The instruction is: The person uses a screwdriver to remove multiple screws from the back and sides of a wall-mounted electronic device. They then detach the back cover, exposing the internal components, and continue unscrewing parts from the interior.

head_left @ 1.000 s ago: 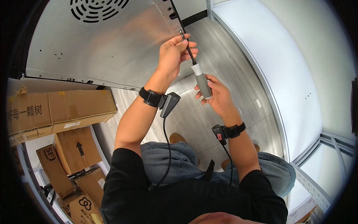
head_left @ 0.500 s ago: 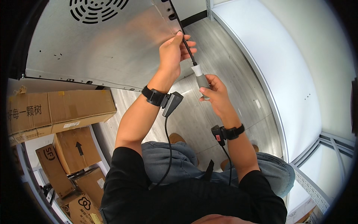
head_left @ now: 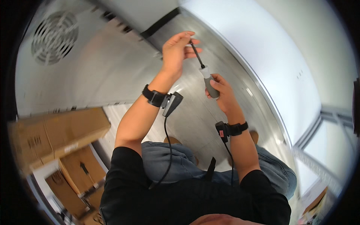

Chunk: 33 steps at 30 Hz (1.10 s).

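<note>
My right hand (head_left: 222, 92) grips the grey handle of a screwdriver (head_left: 211, 84) that has a pale collar and a dark shaft. The shaft slants up and left toward my left hand (head_left: 175, 50). There the thumb and index finger pinch together at the shaft's tip, the other fingers loosely spread. Whether a small part sits in that pinch is hidden. To the left stands a large grey metal panel (head_left: 93, 71) with a round slotted vent and holes along its edge. Both hands are right of that edge, over the floor.
Cardboard boxes (head_left: 71, 129) are stacked on a rack at the left. A long white surface (head_left: 240, 45) with a metal rim curves along the right, with grey metal framing (head_left: 309, 129) below it. Grey wood-look floor (head_left: 195, 116) lies under my hands. Cables hang from both wrist straps.
The view has turned, and the panel and boxes now appear farther left and blurred. My hands and the screwdriver have come away from the panel's edge, moving slightly right.
</note>
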{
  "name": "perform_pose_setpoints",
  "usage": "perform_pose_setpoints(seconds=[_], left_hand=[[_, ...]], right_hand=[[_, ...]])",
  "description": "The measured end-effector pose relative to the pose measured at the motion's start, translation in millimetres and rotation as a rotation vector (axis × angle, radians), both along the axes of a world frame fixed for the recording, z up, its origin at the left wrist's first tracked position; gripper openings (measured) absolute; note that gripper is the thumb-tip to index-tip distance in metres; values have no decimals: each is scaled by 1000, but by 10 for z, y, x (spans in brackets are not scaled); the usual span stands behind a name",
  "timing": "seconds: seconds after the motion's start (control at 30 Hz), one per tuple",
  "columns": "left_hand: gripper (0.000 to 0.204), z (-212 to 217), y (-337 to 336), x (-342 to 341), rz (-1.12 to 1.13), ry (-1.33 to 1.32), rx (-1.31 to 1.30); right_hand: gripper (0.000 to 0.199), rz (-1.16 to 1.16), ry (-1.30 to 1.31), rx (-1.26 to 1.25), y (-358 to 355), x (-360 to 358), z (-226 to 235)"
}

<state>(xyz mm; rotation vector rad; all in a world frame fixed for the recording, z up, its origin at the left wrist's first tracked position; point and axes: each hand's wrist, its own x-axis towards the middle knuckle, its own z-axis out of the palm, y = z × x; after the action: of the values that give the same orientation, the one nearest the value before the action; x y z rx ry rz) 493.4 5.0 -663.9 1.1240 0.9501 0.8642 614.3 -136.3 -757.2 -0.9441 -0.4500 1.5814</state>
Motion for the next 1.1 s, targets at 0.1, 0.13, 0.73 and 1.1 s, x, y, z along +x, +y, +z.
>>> perform_pose_setpoints(seconds=[0.1, 0.13, 0.73, 1.1], left_hand=[[27, -107, 136, 142, -150, -83, -86], [27, -177, 208, 201, -226, -80, -81], [17, -1467, 472, 1962, -398, 292, -27], [12, -2114, 484, 2722, -370, 729, 762]], right_hand=[[30, -135, 10, -54, -134, 100, 9], [28, -163, 1, -86, -141, 141, 20], [19, -575, 170, -312, -490, 745, -660], [19, -757, 285, -322, -575, 1110, -892]])
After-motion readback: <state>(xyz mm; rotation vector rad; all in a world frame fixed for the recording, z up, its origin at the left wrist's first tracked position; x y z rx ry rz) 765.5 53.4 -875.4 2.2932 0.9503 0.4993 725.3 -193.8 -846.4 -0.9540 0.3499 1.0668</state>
